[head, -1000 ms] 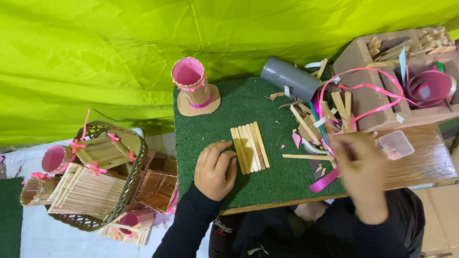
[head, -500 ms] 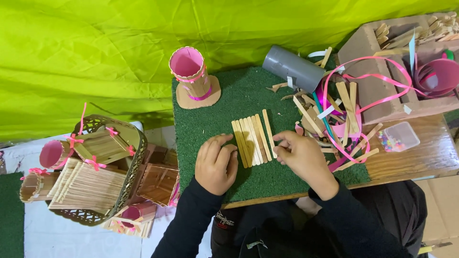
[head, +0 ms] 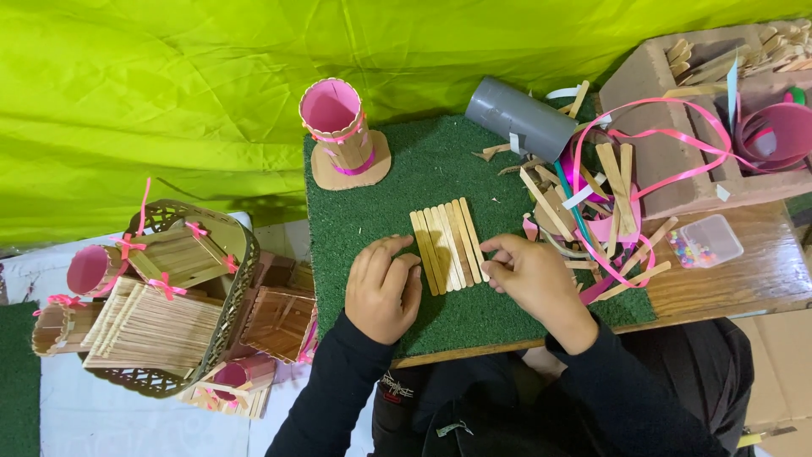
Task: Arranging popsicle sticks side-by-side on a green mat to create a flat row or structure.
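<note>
A row of several wooden craft sticks (head: 447, 245) lies side by side on a green turf mat (head: 423, 169). My left hand (head: 382, 289) rests on the mat at the row's lower left, fingers curled, fingertips against the leftmost stick. My right hand (head: 529, 277) presses its fingertips on the right edge of the row, at the rightmost stick. Neither hand lifts anything.
A pink-lined stick cup (head: 338, 133) on a cardboard disc stands at the mat's back. A grey tube (head: 518, 118), loose sticks and pink ribbon (head: 609, 195) lie right, with a bead box (head: 706, 240) and cardboard trays (head: 677, 135). A basket of stick crafts (head: 161, 296) sits left.
My right hand came from the stick pile at the right over to the row's right edge. The left hand stayed at the row's left side.
</note>
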